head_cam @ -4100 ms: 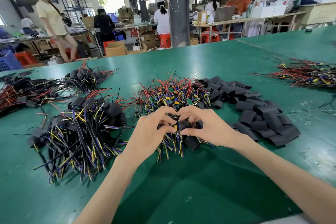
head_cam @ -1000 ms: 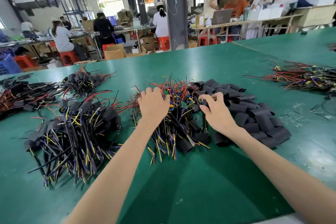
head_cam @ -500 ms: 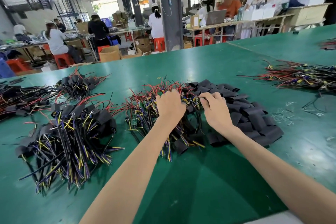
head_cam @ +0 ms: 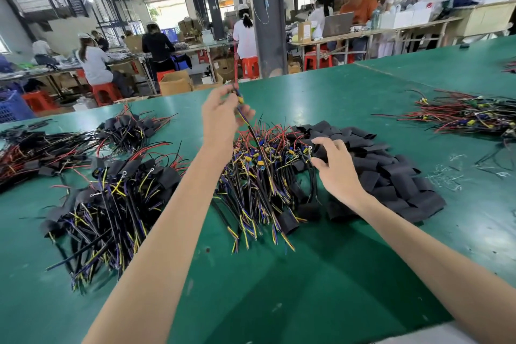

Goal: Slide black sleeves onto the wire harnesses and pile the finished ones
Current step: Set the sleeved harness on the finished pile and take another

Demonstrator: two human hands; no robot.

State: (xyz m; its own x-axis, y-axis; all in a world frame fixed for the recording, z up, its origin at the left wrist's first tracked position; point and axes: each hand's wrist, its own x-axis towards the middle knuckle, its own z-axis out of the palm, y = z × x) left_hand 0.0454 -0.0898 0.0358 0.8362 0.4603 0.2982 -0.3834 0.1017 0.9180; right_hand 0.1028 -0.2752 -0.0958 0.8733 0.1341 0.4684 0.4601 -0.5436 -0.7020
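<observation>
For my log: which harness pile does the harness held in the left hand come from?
The middle pile, beside the loose black sleeves; only there does the held harness run up to the left hand.

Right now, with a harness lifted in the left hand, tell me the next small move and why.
Probably lift the black sleeve free and bring it to the harness's raised end. The left hand pinches the harness above the unsleeved pile, its lower end in the tangle. The right hand curls its fingers on the sleeve at the sleeve pile edge, apart from the harness.
</observation>
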